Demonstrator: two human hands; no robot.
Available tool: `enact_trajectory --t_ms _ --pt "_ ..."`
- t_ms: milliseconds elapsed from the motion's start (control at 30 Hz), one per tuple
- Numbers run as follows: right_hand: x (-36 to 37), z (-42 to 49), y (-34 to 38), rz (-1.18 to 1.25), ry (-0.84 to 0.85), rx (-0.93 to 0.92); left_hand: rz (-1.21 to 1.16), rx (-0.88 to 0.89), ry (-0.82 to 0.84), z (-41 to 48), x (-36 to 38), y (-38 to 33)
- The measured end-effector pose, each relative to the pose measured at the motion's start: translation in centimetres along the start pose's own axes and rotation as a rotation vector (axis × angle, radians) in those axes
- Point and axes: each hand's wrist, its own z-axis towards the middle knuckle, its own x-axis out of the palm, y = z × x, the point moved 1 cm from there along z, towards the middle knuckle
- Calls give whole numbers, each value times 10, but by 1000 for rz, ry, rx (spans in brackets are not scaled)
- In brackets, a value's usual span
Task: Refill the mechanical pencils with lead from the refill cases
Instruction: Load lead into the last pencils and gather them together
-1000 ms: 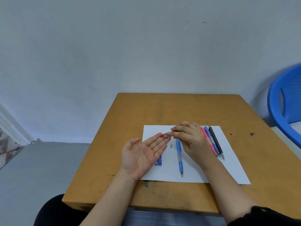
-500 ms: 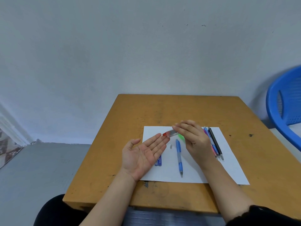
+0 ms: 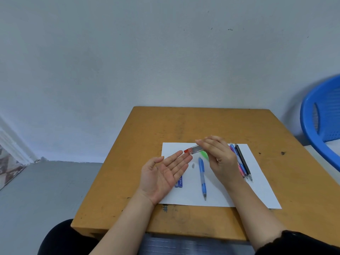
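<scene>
My right hand (image 3: 219,157) holds a clear lead refill case (image 3: 194,150) with a red end, tilted so the red end points down toward my left fingertips. My left hand (image 3: 161,176) lies palm up and flat just below it. A blue mechanical pencil (image 3: 202,176) lies on the white paper (image 3: 261,190) between my hands, tip toward me. A small grey cap (image 3: 193,165) sits beside it. A blue refill case (image 3: 179,182) peeks out under my left hand. Several more pencils (image 3: 243,165) lie in a row behind my right hand. Something green (image 3: 204,155) shows under my right hand.
The paper lies on a small worn wooden table (image 3: 184,126) against a grey wall. A blue plastic chair (image 3: 323,122) stands at the right. The table's front edge is just before my lap.
My right hand has lifted the refill case off my left fingertips and raised it, fingers spreading. A green object has come into view beneath it. My left hand has stayed put.
</scene>
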Motion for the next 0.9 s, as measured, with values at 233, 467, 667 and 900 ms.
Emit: enact_trajectory --t_ms 233,467,667,900 --pt "3 1 6 39 2 26 404 184 -259 0 7 10" --pt "3 1 8 48 29 15 447 270 -366 0 1 9" --pt "2 1 8 75 25 17 475 273 -380 0 2 9" --pt "2 1 6 121 4 87 454 253 -303 0 2 9"
